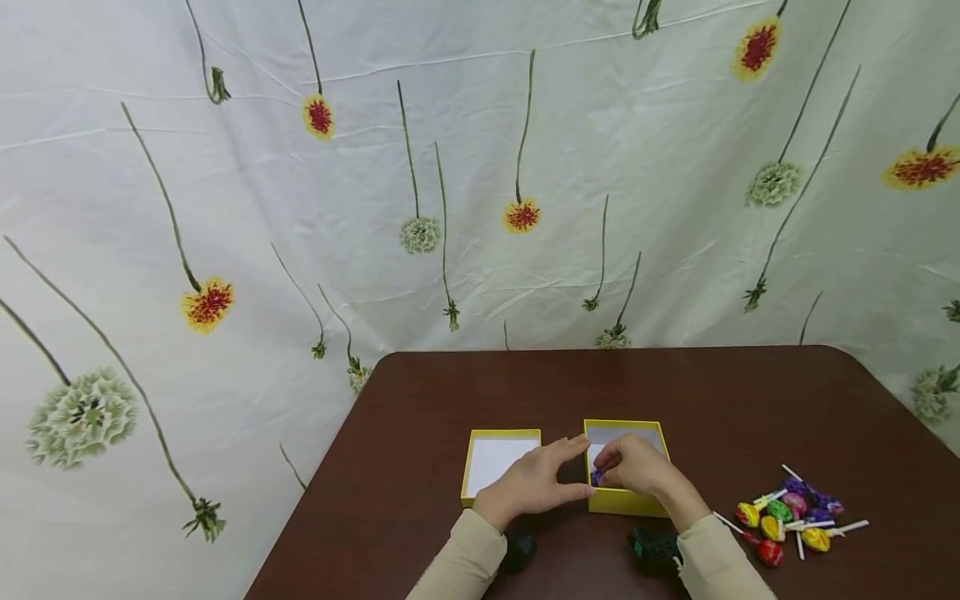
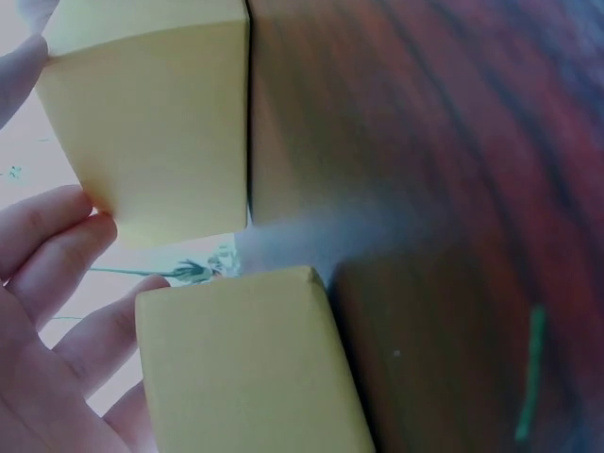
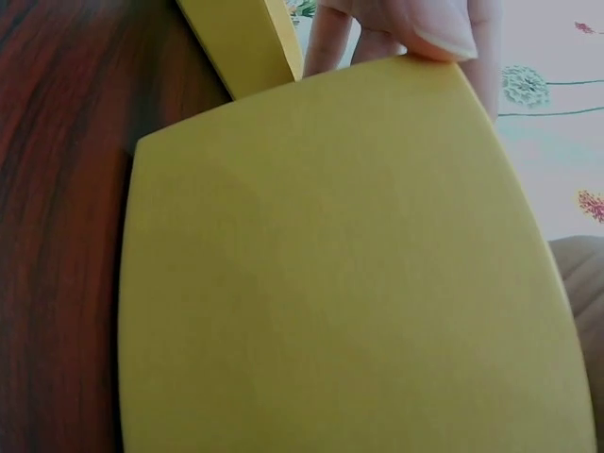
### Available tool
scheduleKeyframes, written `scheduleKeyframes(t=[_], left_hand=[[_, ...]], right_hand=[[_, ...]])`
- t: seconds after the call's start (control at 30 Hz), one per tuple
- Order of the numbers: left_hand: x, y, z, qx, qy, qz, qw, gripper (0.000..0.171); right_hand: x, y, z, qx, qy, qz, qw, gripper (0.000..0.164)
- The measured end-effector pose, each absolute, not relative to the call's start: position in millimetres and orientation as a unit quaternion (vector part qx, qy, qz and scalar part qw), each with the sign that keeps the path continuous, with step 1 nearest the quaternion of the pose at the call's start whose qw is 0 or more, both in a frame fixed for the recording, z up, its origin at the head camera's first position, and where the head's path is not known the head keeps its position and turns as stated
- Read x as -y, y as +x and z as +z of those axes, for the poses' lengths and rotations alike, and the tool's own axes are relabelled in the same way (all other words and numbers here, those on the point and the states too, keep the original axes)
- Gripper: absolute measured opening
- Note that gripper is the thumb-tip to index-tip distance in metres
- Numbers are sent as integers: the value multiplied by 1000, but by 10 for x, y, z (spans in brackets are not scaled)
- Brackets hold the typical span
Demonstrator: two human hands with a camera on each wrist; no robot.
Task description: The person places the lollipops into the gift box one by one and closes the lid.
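Observation:
In the head view my left hand [image 1: 528, 483] lies along the left side of a yellow box [image 1: 626, 502] with a white inside. Its thumb and fingers are spread and touch the box's left edge. My right hand [image 1: 639, 465] reaches over the front wall into the box, its curled fingers pinching a purple-wrapped lollipop [image 1: 596, 477], partly hidden, near the left inner wall. Close up in the right wrist view, the thumb [image 3: 444, 28] shows at the rim of the yellow box [image 3: 330, 264]. From the left wrist, fingertips [image 2: 71, 241] meet the corner of that box [image 2: 160, 132].
A shallow yellow-rimmed box part [image 1: 501, 460], white inside, sits left of the box. Several lollipops [image 1: 793, 510] in purple, red, yellow, green and pink wrappers are piled on the brown table [image 1: 360, 500] at right. Behind hangs a flower-patterned cloth [image 1: 480, 167].

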State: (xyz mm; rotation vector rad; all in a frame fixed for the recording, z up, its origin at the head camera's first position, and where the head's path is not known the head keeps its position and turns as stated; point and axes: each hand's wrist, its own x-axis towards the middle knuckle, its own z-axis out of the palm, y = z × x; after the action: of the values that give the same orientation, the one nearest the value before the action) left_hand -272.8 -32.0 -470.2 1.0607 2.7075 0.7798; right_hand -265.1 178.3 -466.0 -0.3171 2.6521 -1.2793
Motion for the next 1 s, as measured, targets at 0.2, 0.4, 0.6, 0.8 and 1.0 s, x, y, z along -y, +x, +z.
scheduleKeyframes(t=[0.2, 0.4, 0.6, 0.8, 1.0], left_hand=[[310, -2739, -4722, -897, 352, 259, 69, 70], [306, -2732, -4728, -901, 343, 256, 74, 70], [298, -2738, -4728, -903, 341, 251, 75, 70], [301, -2741, -4711, -903, 338, 254, 78, 70], [304, -2739, -4686, -900, 345, 257, 73, 69]], right_hand=[[-1810, -2644, -4626, -889, -107, -441, 57, 14], [-1861, -2635, -4540, -885, -108, -451, 37, 17], [-2040, -2601, -4390, -882, -102, -460, 11, 18], [-2334, -2549, -4214, -887, -73, -456, -5, 25], [-2671, -2492, -4133, -900, -35, -434, -12, 32]])
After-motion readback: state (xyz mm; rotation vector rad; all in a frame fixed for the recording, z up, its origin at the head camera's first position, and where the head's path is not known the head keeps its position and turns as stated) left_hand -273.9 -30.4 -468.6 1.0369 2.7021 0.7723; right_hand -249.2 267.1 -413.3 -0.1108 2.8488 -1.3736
